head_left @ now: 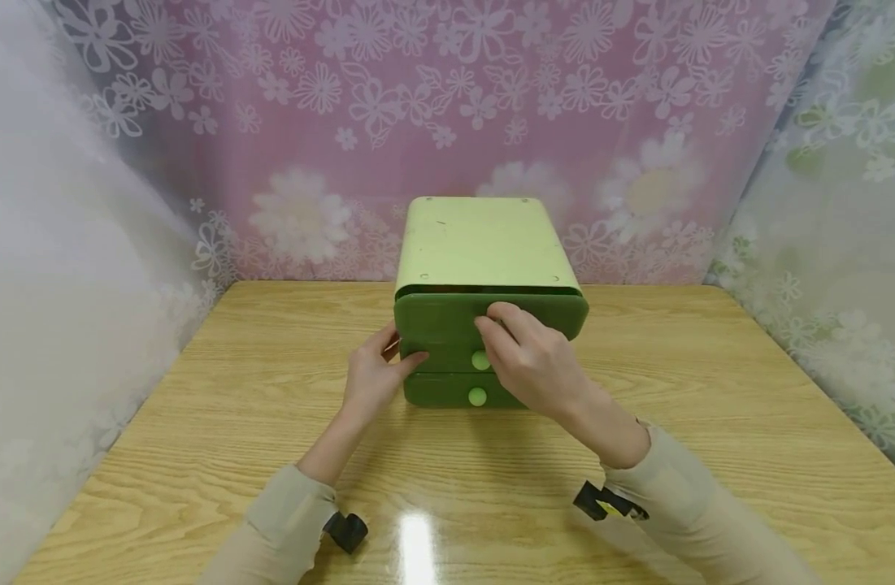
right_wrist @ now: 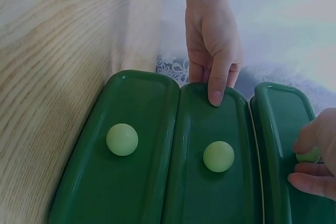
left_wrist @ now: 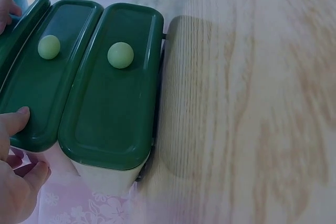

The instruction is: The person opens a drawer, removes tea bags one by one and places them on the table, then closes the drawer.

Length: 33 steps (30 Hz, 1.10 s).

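Observation:
A small drawer cabinet [head_left: 487, 240] has a pale yellow-green shell and three dark green drawer fronts, each with a round light green knob. The top drawer [head_left: 436, 317] stands slightly out from the others, with a narrow dark gap under the shell's edge. My right hand [head_left: 538, 361] pinches the top drawer's knob [right_wrist: 311, 156], mostly hidden behind the fingers. My left hand [head_left: 374, 374] grips the cabinet's left side, its thumb pressed on the middle drawer's front [right_wrist: 194, 124] and its fingers along the side wall. The bottom drawer [left_wrist: 113, 114] is flush. The top drawer's contents cannot be made out.
The cabinet stands on a wood-grain table [head_left: 271, 325] near its back edge. A pink flowered curtain [head_left: 418, 97] hangs behind, with pale curtains [head_left: 74, 244] to the left and right. Black straps and mounts [head_left: 345, 532] sit at both wrists.

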Motion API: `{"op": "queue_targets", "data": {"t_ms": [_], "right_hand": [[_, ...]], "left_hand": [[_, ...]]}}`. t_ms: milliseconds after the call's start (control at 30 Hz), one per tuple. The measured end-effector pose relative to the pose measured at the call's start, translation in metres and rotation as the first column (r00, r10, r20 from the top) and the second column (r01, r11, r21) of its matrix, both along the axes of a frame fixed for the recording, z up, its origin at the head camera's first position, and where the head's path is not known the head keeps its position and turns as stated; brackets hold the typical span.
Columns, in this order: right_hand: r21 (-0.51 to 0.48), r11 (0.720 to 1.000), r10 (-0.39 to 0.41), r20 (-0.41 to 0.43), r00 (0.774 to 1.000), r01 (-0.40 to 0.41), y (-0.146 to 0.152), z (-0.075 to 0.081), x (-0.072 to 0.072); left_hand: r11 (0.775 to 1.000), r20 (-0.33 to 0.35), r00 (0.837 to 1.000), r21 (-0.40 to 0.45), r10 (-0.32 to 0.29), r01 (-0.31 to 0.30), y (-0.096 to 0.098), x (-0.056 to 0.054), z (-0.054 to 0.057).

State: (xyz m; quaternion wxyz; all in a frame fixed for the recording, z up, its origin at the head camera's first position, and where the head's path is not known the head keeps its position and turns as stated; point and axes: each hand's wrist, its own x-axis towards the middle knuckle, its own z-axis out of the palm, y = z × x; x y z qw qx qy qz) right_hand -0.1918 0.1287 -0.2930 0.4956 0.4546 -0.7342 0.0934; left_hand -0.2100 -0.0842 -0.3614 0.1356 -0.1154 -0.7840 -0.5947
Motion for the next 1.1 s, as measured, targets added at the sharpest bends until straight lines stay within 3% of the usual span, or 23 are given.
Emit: {"op": "queue_targets", "data": {"t_ms": [500,733,1100], "right_hand": [[0.03,0.999,0.034,0.004,0.999,-0.034,0.005,0.002,0.018],[0.056,0.997,0.061,-0.009,0.998,-0.06,0.005,0.004,0.029],[0.053,0.995,0.088,-0.04,0.995,-0.086,0.003,0.009,0.049]], "left_hand": [[1.0,0.002,1.0,0.014,-0.008,0.008,-0.002,-0.001,-0.001],[0.998,0.019,0.998,-0.029,0.054,-0.054,-0.001,0.0,0.0],[0.986,-0.093,0.99,-0.122,0.106,-0.117,-0.001,0.001,-0.001]]}}
